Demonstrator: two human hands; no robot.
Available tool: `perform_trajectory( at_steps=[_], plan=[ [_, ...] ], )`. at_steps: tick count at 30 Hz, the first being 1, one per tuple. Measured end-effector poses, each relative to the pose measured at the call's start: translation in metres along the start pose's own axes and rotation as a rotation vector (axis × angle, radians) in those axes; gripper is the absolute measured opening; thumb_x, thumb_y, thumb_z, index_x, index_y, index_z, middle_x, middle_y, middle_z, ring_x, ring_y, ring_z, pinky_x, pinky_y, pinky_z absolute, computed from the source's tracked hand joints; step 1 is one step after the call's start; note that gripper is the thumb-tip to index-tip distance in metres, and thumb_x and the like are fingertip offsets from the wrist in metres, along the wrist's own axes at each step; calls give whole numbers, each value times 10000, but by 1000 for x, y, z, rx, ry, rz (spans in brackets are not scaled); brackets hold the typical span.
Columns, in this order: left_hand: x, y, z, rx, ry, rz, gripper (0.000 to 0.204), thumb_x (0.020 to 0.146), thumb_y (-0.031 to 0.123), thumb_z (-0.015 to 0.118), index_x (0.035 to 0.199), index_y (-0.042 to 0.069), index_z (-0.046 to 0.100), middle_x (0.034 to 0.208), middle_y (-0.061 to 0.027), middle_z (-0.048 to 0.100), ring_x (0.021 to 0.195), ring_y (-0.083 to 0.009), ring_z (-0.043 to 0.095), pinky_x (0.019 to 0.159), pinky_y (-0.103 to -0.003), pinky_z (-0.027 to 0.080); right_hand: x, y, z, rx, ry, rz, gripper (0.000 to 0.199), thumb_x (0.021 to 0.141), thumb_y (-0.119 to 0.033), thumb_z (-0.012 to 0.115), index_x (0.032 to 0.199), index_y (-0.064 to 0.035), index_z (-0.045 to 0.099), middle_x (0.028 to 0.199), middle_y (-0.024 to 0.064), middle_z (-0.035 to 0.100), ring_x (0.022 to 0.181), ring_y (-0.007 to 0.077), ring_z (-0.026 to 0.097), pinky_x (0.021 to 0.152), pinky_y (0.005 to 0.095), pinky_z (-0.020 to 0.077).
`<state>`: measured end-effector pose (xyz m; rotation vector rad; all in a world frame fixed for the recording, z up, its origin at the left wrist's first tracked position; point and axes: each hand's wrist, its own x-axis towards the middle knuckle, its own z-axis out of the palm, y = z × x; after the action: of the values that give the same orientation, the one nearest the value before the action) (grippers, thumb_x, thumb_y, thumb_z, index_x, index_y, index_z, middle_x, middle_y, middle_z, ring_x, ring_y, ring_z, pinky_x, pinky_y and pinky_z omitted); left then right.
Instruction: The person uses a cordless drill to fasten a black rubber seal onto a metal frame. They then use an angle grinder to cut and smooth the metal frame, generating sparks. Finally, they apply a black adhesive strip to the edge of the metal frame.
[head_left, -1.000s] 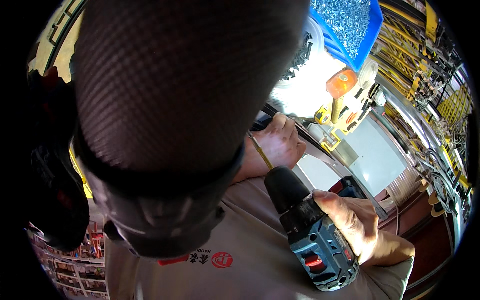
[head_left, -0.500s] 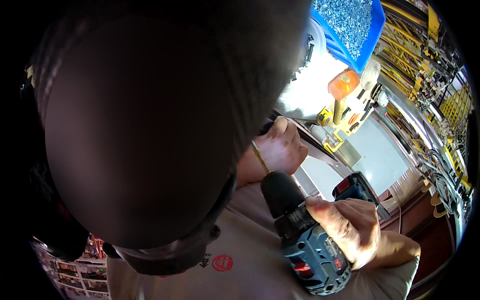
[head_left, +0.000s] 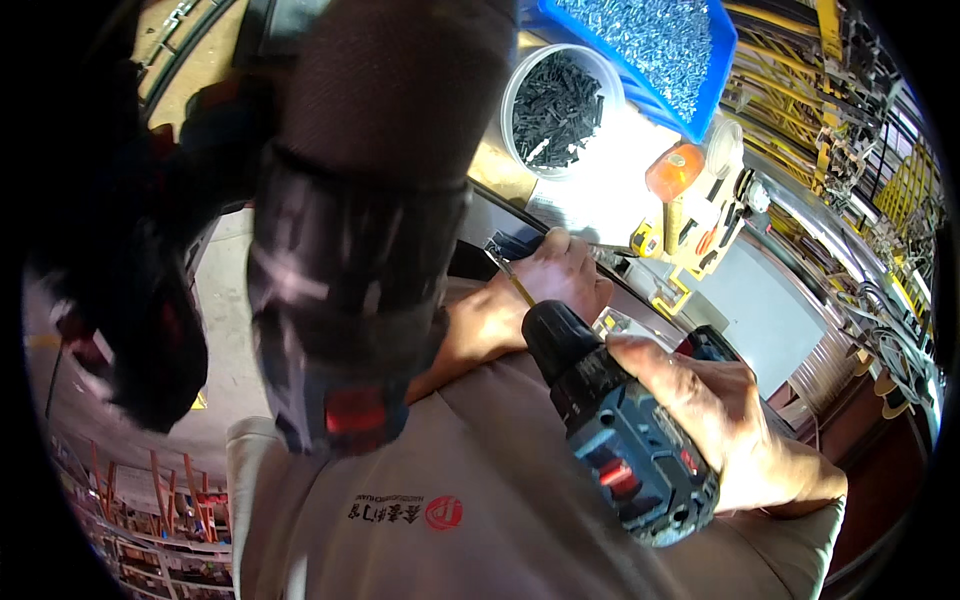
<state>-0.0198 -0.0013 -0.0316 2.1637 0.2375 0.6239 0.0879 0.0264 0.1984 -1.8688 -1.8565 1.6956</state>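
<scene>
Blue-and-black plastic cordless drill (head_left: pixel 640 455) sits right of centre, off the near edge of the tan work surface (head_left: pixel 508 183). Left to right: blurred dark cylindrical tool with red switch (head_left: pixel 355 408), foreground. Small silver metal piece (head_left: pixel 493 246) at the tip of long gold-coloured bit (head_left: pixel 521 289). Left hand (head_left: pixel 562 277) looks curled beside it; closure and grip hidden, can't tell. White round tub (head_left: pixel 507 118) and blue plastic tray (head_left: pixel 722 72) both well stocked. Right hand (head_left: pixel 705 405) wrapped round the drill. Bit's chucked; fasteners driven or left: can't tell.

Drill (head_left: pixel 635 450) right of left hand (head_left: pixel 568 278), tub (head_left: pixel 508 118) beyond
</scene>
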Motion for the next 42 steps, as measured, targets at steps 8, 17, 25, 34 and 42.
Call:
perform_trajectory(
  at_steps=[8, 17, 25, 34, 42],
  plan=[
    [-10, -10, 22, 42, -61, 91, 236, 861, 347, 627, 921, 132, 705, 928, -68, 685, 950, -250, 629, 856, -418, 437, -15, -21, 15, -46, 101, 152, 766, 765, -170, 812, 1469, -37, 542, 1150, 227, 730, 911, 391, 755, 814, 452, 618],
    [7, 11, -18, 168, -112, 11, 293, 816, 328, 801, 972, 113, 678, 910, -76, 662, 930, -281, 632, 862, -429, 498, -143, 7, 17, 59, 669, 77, 754, 725, -81, 810, 1439, 38, 599, 1233, 183, 740, 1071, 251, 732, 982, 357, 556],
    [27, 36, -25, 215, -155, -11, 340, 688, 186, 866, 884, 64, 615, 843, -122, 629, 837, -354, 634, 757, -467, 504, -257, 158, 53, 379, 1433, 80, 401, 871, 2, 747, 1266, 28, 679, 1079, 85, 734, 943, 163, 684, 894, 335, 566],
    [54, 78, -15, 428, -439, -54, 308, 731, 67, 802, 999, 16, 661, 1061, -153, 687, 1037, -370, 639, 913, -457, 530, -269, 371, -33, 539, 1588, -492, 922, 881, 124, 694, 1651, -76, 227, 1360, 176, 623, 1156, 233, 675, 984, 404, 592],
    [65, 107, 9, 645, -488, -144, 282, 720, 29, 737, 987, 31, 644, 1085, -150, 682, 1050, -363, 639, 929, -453, 536, -166, 490, -119, 389, 1607, -537, 927, 867, 122, 726, 1642, -78, 259, 1295, 130, 653, 1182, 194, 668, 1016, 334, 529]
  ],
)
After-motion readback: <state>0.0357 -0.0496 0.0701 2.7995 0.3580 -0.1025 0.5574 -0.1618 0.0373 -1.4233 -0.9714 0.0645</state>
